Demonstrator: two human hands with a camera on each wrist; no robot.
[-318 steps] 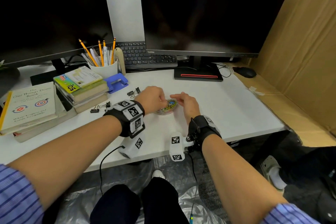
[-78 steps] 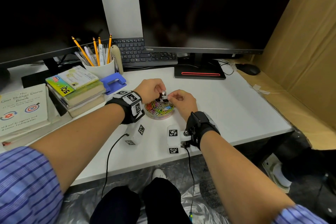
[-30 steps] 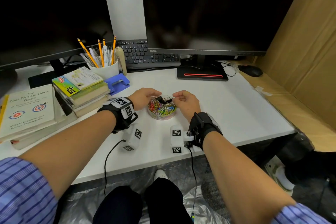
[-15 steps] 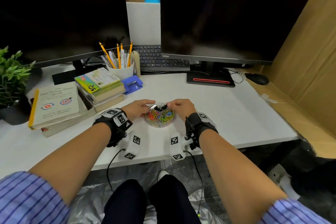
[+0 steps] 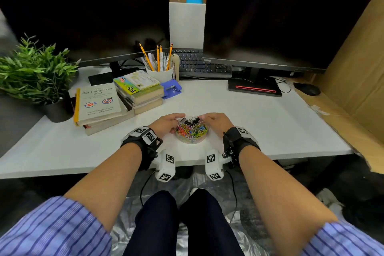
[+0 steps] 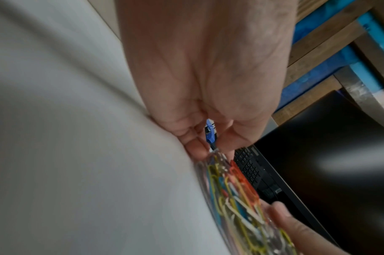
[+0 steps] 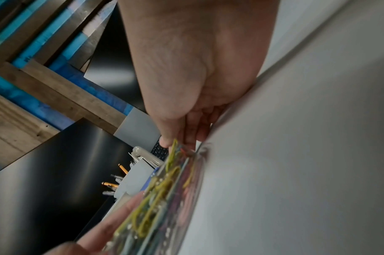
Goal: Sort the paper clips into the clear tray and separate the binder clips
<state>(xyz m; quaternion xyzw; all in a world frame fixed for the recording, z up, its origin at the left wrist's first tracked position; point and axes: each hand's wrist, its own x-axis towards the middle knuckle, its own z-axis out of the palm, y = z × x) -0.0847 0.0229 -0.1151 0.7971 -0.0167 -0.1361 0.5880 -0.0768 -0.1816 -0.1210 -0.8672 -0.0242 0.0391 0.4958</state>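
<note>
One round clear tray (image 5: 192,139) stands near the front edge of the white desk (image 5: 270,131). It has no long axis. In it lie many coloured paper clips (image 5: 190,131), too tangled to count, and a few black binder clips (image 5: 190,120) in the far compartment. The two hands cup it: left hand (image 5: 167,123) and right hand (image 5: 216,123), fingers curled around the tray wall.

Paper clips (image 5: 191,131) multicoloured — binder clips (image 5: 190,120) black — sleeves (image 5: 52,228) blue-striped

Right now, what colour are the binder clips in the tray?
Black, with silver handles; the binder clips show best in the head view.
</note>
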